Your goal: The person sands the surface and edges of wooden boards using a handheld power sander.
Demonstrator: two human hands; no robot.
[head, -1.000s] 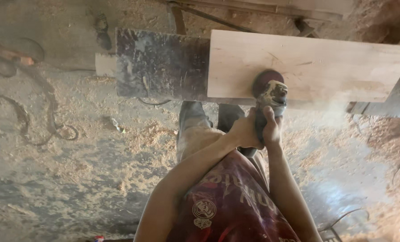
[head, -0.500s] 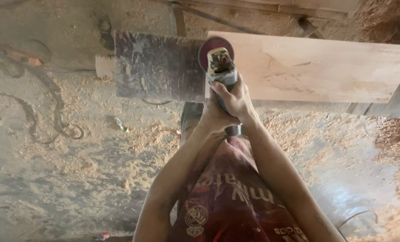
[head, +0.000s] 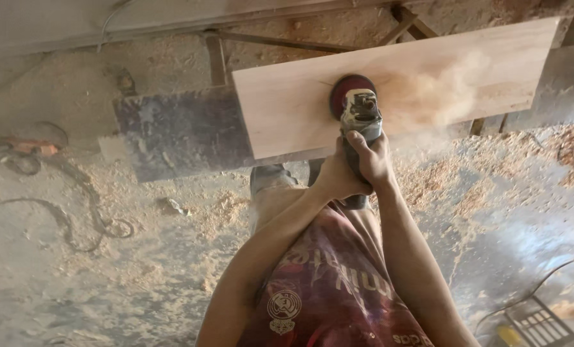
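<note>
Gripping the angle grinder (head: 359, 115), your left hand (head: 336, 178) and right hand (head: 372, 160) clamp its body; red disc flat on pale plank (head: 287, 109), dust flying.

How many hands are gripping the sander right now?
2. The left hand and the right hand sit side by side on the handle of the sander, which rests on the pale wooden board.

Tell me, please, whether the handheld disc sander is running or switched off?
Running, most likely: a dust cloud streams off the pale wooden board beside the handheld disc sander.
</note>
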